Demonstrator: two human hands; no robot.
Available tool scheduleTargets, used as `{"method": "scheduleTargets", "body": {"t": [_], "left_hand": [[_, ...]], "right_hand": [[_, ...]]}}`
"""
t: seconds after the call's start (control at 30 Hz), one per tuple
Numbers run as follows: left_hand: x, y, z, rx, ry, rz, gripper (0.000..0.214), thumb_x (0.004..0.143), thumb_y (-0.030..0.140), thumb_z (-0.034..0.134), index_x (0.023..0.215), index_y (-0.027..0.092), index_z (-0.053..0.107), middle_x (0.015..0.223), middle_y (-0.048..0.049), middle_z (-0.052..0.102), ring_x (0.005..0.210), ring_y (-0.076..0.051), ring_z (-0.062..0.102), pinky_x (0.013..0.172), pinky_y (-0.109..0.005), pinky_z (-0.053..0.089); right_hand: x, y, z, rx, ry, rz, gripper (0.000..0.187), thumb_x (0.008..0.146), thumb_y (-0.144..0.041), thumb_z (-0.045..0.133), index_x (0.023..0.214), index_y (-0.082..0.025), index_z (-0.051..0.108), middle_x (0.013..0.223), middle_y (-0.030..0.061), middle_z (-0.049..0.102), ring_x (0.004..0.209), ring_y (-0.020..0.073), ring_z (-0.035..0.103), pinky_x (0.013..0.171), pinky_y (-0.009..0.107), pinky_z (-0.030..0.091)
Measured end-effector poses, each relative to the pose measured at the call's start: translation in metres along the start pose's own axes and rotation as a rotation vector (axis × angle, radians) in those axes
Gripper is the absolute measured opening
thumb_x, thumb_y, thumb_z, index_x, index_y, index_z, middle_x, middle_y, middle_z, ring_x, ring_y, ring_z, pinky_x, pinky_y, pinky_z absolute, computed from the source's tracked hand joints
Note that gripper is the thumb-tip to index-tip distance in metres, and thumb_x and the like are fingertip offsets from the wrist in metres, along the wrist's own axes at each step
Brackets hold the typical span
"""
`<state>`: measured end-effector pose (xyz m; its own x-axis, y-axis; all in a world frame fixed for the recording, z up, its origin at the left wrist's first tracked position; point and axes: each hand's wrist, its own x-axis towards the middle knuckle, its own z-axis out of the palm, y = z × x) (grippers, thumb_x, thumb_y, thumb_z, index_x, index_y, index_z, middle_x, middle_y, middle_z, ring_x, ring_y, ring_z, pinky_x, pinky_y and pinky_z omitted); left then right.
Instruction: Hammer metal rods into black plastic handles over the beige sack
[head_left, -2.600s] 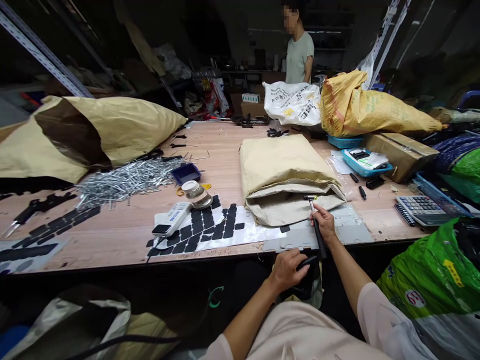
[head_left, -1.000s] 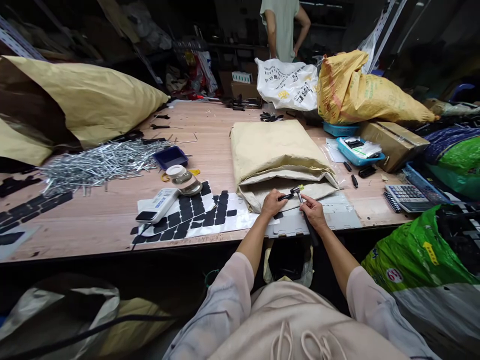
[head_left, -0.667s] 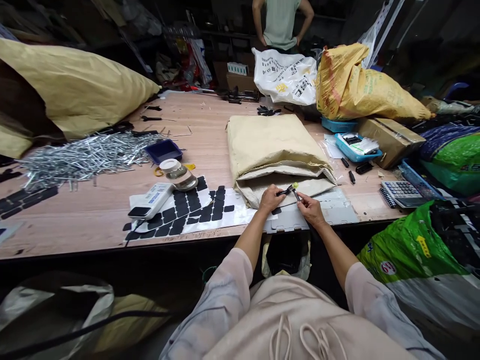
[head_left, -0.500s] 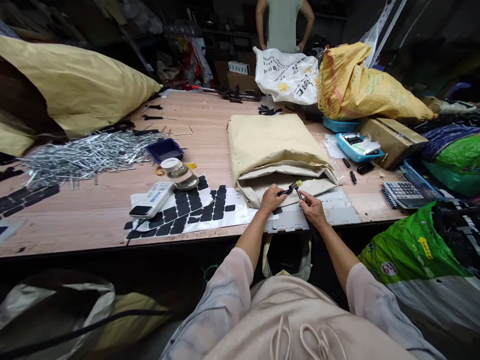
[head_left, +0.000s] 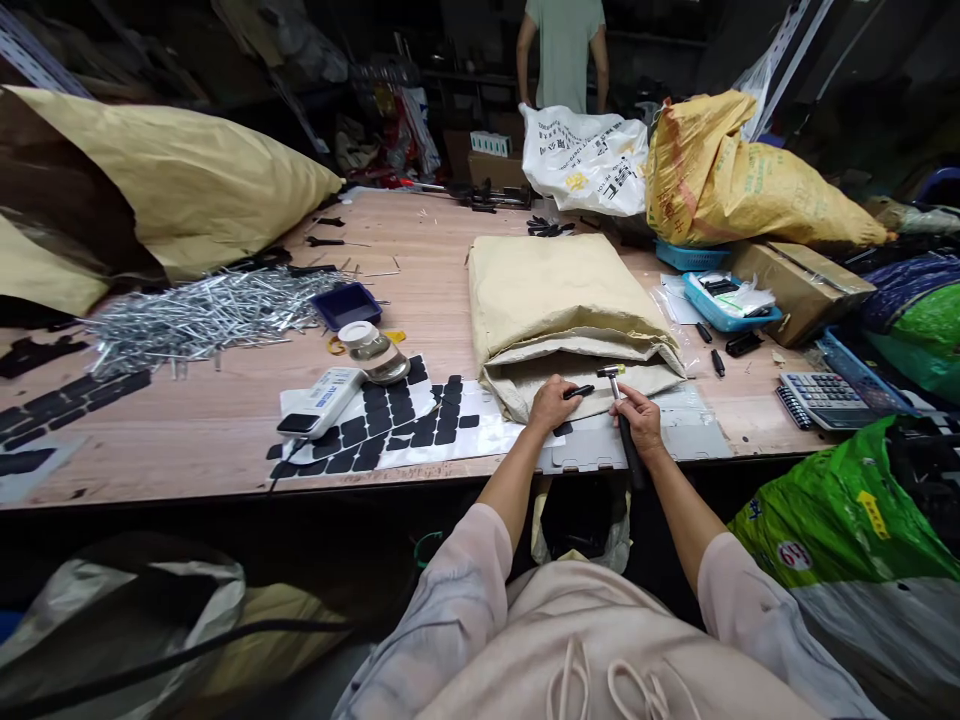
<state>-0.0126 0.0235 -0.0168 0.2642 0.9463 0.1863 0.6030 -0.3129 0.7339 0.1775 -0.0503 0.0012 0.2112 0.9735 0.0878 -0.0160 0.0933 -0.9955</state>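
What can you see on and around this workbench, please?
table: one, wooden, foreground
big sack: one, tan, far left
metal pins: one heap, silver, left
tray: one, dark blue, beside the pins
jar: one, clear, white lid, left of centre
handheld device: one, white, by the jar
pad sheet: one, white with black squares, near edge
flat sack: one, tan, centre
plate: one, grey, near edge
printed bag: one, white, far side
yellow bag: one, yellow, far right
calculator: one, grey, right
green bag: one, green, near right
other person: one, pale green shirt, far side
black part: one, black, in left grip
hammer: one, black handle, in right grip
left grip: one, bare, on flat sack
right grip: one, bare, by plate
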Motion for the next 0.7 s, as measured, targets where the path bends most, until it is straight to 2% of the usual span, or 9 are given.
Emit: {"method": "scheduleTargets", "body": {"t": [0.1, 0.2, 0.3, 0.43, 0.5, 0.6, 0.7], "left_hand": [[-0.005, 0.009, -0.007, -0.005, -0.014, 0.03, 0.022, 0.083, 0.027, 0.069, 0.103, 0.023, 0.076, 0.092, -0.0015, 0.061, 0.086, -0.015, 0.059, 0.079, -0.026, 0.047], [-0.024, 0.023, -0.016, -0.046, 0.002, 0.09, 0.023, 0.085, 0.031, 0.067, 0.105, 0.023, 0.074, 0.091, -0.0017, 0.061, 0.082, -0.014, 0.059, 0.076, -0.026, 0.048], [-0.066, 0.038, -0.023, -0.05, -0.024, 0.183, 0.025, 0.088, 0.036, 0.064, 0.108, 0.024, 0.073, 0.09, -0.0038, 0.062, 0.081, -0.015, 0.06, 0.077, -0.027, 0.049], [-0.133, 0.051, -0.018, 0.076, -0.221, 0.229, 0.027, 0.091, 0.043, 0.058, 0.109, 0.03, 0.073, 0.088, -0.0059, 0.065, 0.083, -0.017, 0.062, 0.078, -0.03, 0.05], [-0.155, 0.054, -0.011, 0.176, -0.291, 0.228, 0.025, 0.092, 0.042, 0.056, 0.105, 0.031, 0.074, 0.089, -0.007, 0.066, 0.084, -0.019, 0.063, 0.079, -0.032, 0.05], [-0.164, 0.058, -0.006, 0.308, -0.36, 0.226, 0.02, 0.088, 0.039, 0.06, 0.093, 0.027, 0.076, 0.089, -0.0082, 0.068, 0.085, -0.021, 0.064, 0.078, -0.034, 0.049], [-0.143, 0.066, -0.011, 0.268, -0.419, 0.17, 0.018, 0.083, 0.04, 0.067, 0.092, 0.028, 0.077, 0.084, -0.0048, 0.071, 0.077, -0.019, 0.065, 0.071, -0.03, 0.047]], "right_hand": [[0.004, 0.001, -0.001, 0.068, 0.077, 0.01, 0.053, 0.075, -0.038, 0.065, 0.121, -0.013, 0.068, 0.064, -0.0024, 0.064, 0.047, 0.0111, 0.051, 0.05, 0.026, 0.041], [0.005, 0.002, 0.0, 0.109, 0.086, 0.039, 0.055, 0.073, -0.039, 0.066, 0.12, -0.012, 0.067, 0.063, -0.0025, 0.064, 0.046, 0.011, 0.051, 0.048, 0.025, 0.039], [0.005, 0.002, 0.0, 0.131, 0.079, 0.045, 0.055, 0.073, -0.04, 0.066, 0.12, -0.012, 0.066, 0.063, -0.0029, 0.064, 0.045, 0.0109, 0.051, 0.048, 0.025, 0.038], [0.005, 0.001, 0.0, 0.121, 0.086, 0.027, 0.054, 0.074, -0.04, 0.065, 0.12, -0.012, 0.067, 0.063, -0.0027, 0.064, 0.047, 0.0107, 0.05, 0.049, 0.026, 0.04], [0.004, 0.001, 0.0, 0.12, 0.092, 0.028, 0.054, 0.074, -0.039, 0.065, 0.12, -0.012, 0.067, 0.063, -0.0026, 0.064, 0.047, 0.0107, 0.05, 0.049, 0.026, 0.04], [0.003, 0.001, 0.0, 0.147, 0.099, 0.039, 0.055, 0.073, -0.039, 0.067, 0.12, -0.011, 0.067, 0.063, -0.0027, 0.064, 0.046, 0.0107, 0.051, 0.048, 0.025, 0.039], [0.001, 0.001, 0.001, 0.177, 0.107, 0.045, 0.056, 0.072, -0.039, 0.068, 0.12, -0.011, 0.067, 0.062, -0.0024, 0.064, 0.045, 0.0109, 0.051, 0.047, 0.025, 0.038]]}}
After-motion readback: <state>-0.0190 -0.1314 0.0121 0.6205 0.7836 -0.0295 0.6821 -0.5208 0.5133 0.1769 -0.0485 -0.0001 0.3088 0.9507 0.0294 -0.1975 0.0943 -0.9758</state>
